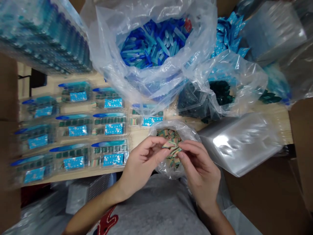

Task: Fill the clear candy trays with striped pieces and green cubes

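My left hand (146, 163) and my right hand (200, 169) meet over a small clear plastic bag (188, 129). Between both sets of fingertips are a few small striped pieces (174, 147) in green, pink and cream, pinched at either side. Many more of these striped pieces (168, 133) lie in the bag below. To the left, several clear blister trays (78, 125) sit in rows on the table, each with a blue elongated piece, dark green squares and a blue patterned packet. Some of them also show a striped piece at the lower left.
A large plastic bag (105, 39) of blue elongated pieces (156, 42) stands at the back. Dark green pieces (220, 91) lie in another bag to its right. Clear plastic sheets or trays (239, 140) overhang the table's right front. Filled trays are stacked high (49, 36) at the back left.
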Available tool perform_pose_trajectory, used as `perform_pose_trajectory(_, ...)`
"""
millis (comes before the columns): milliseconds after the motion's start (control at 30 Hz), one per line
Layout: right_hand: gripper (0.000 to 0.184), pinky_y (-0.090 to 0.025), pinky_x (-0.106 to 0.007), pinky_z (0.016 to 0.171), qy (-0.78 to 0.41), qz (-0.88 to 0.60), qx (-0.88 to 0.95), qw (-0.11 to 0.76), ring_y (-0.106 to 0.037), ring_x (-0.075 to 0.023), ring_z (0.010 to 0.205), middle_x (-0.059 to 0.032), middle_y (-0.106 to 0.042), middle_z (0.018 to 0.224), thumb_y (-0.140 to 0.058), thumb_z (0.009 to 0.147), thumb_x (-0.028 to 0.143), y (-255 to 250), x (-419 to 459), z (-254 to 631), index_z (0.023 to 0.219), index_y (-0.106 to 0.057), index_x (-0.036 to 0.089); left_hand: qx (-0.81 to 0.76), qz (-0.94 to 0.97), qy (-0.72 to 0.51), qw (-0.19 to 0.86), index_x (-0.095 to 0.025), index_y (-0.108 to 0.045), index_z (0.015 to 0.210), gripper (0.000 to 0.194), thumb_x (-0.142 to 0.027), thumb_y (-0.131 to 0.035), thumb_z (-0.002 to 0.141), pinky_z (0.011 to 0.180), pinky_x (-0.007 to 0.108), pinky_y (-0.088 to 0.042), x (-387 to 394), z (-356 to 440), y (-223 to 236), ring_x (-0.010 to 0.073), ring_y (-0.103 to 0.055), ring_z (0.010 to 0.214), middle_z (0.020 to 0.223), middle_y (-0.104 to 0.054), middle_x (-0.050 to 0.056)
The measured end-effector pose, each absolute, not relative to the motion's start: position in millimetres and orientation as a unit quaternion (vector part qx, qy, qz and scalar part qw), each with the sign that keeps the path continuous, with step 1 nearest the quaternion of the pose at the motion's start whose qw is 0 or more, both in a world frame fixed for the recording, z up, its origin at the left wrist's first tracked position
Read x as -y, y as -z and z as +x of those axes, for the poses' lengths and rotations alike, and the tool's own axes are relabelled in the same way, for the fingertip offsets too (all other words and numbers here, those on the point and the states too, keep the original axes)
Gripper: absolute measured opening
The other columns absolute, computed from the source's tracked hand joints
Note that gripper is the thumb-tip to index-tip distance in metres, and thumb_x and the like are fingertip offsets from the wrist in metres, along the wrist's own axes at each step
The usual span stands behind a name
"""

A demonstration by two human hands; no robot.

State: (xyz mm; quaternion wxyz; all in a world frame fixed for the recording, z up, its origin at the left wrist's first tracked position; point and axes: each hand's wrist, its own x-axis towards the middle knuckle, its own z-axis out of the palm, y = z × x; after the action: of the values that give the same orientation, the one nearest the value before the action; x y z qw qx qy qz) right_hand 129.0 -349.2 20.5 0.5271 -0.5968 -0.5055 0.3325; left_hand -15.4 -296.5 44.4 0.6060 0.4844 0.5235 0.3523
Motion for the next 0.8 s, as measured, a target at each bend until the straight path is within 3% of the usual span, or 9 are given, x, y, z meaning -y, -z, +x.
perform_pose_trajectory(133, 0.028, -0.056, -0.028, 0.087, -0.315, -0.576, 0.531, 0.536, -0.063, -0.0145, 0.099, -0.0008, -0.065, 0.105, -0.063, 0.09, 0.005, -20.3, 348.6, 131.9, 0.107, -0.068, 0.026, -0.521, 0.502, -0.338, 0.601, -0.021, -0.07, 0.083, 0.004, -0.021, -0.068, 0.08, 0.053, 0.019, -0.051, 296.0, -15.8, -45.7, 0.0105, -0.065, 0.061, 0.078, -0.075, -0.001)
perform_pose_trajectory(300, 0.035, -0.059, -0.027, 0.081, -0.227, -0.551, 0.623, 0.507, -0.064, -0.0155, 0.1, -0.0041, -0.064, 0.113, -0.06, 0.089, -0.001, -20.6, 350.9, 134.2, 0.113, -0.067, 0.024, -0.532, 0.532, -0.338, 0.566, -0.02, -0.068, 0.083, 0.003, -0.019, -0.066, 0.082, 0.064, 0.021, -0.056, 295.1, -16.1, -46.8, 0.0119, -0.069, 0.07, 0.079, -0.075, -0.001)
perform_pose_trajectory(467, 0.034, -0.06, -0.025, 0.081, -0.192, -0.549, 0.65, 0.489, -0.065, -0.0145, 0.098, -0.005, -0.065, 0.113, -0.058, 0.09, -0.002, -22.4, 352.8, 133.9, 0.112, -0.067, 0.023, -0.544, 0.541, -0.34, 0.544, -0.021, -0.065, 0.084, 0.002, -0.021, -0.064, 0.083, 0.059, 0.02, -0.053, 296.3, -15.3, -43.3, 0.0119, -0.067, 0.067, 0.077, -0.073, -0.001)
perform_pose_trajectory(567, 0.032, -0.06, -0.026, 0.085, -0.207, -0.546, 0.645, 0.493, -0.065, -0.015, 0.101, -0.0057, -0.065, 0.114, -0.059, 0.091, -0.001, -21.8, 351.9, 133.3, 0.112, -0.067, 0.022, -0.543, 0.535, -0.338, 0.553, -0.021, -0.065, 0.083, 0.001, -0.021, -0.064, 0.083, 0.058, 0.02, -0.053, 296.1, -14.7, -42.0, 0.0118, -0.067, 0.067, 0.075, -0.072, -0.001)
perform_pose_trajectory(800, 0.036, -0.059, -0.033, 0.086, -0.31, -0.551, 0.571, 0.524, -0.068, -0.0167, 0.097, -0.0013, -0.071, 0.105, -0.063, 0.09, 0.003, -15.8, 350.3, 136.1, 0.118, -0.065, 0.027, -0.483, 0.555, -0.293, 0.611, -0.022, -0.074, 0.088, 0.011, -0.023, -0.063, 0.086, 0.074, 0.025, -0.058, 289.3, -22.4, -45.0, 0.015, -0.072, 0.082, 0.088, -0.077, 0.001)
